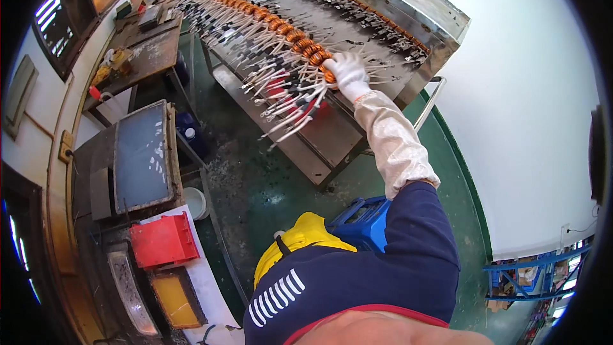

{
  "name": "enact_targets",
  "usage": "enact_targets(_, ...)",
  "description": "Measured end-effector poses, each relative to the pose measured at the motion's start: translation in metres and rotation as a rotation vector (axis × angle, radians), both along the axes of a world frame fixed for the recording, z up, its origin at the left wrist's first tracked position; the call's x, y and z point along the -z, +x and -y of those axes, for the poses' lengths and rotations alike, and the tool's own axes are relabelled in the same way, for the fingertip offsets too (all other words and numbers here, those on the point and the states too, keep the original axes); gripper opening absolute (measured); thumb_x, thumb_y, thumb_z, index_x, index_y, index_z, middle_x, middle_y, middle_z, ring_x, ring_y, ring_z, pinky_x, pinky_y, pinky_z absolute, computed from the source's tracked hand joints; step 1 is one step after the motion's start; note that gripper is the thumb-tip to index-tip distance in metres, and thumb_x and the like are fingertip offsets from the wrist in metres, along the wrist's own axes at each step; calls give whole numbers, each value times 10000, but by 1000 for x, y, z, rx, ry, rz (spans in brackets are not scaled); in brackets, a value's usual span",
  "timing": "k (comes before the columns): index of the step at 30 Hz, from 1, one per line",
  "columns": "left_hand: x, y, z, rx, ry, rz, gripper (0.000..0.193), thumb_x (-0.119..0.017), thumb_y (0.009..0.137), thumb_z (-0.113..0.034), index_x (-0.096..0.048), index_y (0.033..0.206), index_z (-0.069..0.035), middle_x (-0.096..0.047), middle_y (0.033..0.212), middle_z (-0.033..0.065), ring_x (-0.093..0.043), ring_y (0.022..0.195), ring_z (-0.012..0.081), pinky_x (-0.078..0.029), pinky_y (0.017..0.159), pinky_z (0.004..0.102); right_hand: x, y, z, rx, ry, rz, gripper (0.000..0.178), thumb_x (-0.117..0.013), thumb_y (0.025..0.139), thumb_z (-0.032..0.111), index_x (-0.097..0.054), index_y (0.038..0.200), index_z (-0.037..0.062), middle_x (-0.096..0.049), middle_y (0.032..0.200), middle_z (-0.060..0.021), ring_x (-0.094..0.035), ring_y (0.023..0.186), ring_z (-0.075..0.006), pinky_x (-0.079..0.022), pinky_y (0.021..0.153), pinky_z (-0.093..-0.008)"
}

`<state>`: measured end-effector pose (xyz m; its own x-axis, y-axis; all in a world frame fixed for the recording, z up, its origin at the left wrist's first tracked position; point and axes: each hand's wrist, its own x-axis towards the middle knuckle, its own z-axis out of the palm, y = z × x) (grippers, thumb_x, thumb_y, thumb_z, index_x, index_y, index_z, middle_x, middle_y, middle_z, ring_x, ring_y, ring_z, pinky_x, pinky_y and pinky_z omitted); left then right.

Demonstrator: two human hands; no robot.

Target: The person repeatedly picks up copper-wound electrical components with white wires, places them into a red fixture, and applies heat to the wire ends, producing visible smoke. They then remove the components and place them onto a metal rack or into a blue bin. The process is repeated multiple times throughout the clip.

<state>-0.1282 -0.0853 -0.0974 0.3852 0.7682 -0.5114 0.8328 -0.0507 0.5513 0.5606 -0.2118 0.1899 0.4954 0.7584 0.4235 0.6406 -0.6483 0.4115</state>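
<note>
My right hand [348,75], in a white glove with a pale sleeve cover above it, is closed on the near end of a row of copper wire coils [295,37]. Its fingertips press against the last coils; the palm side is hidden. White-sleeved leads [281,99] with metal lugs stick out on both sides of the row, and a bunch of them hangs over the near left edge of the metal table [357,25]. My left hand does not show.
Along the table's far right side runs a second row of orange coils [377,16] with dark leads. To the left stand a red bin [164,241], a framed grey panel [143,156] and a wooden bench [150,51]. A blue crate [361,223] sits on the green floor.
</note>
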Motion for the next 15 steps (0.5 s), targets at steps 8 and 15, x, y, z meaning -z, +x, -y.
enact_targets(8, 0, 67, -19, 209, -38, 27, 377, -589, 900, -388, -649, 942, -18, -675, 886, 175, -648, 858, 293, -501, 769, 396, 45, 62, 45, 458, 477, -532, 530, -625, 829, 509, -560, 1205, 141, -594, 1156, -191, -542, 1141, -382, -478, 886, -506)
enact_targets(15, 1, 129, -33, 380, -70, -17, 381, -587, 897, -395, -654, 956, -24, -677, 901, 172, -649, 868, 296, -500, 777, 397, 105, 61, 68, 270, 314, -208, 240, -518, 889, 218, -590, 1118, 212, -516, 1105, -108, -545, 1049, -328, -502, 819, -441)
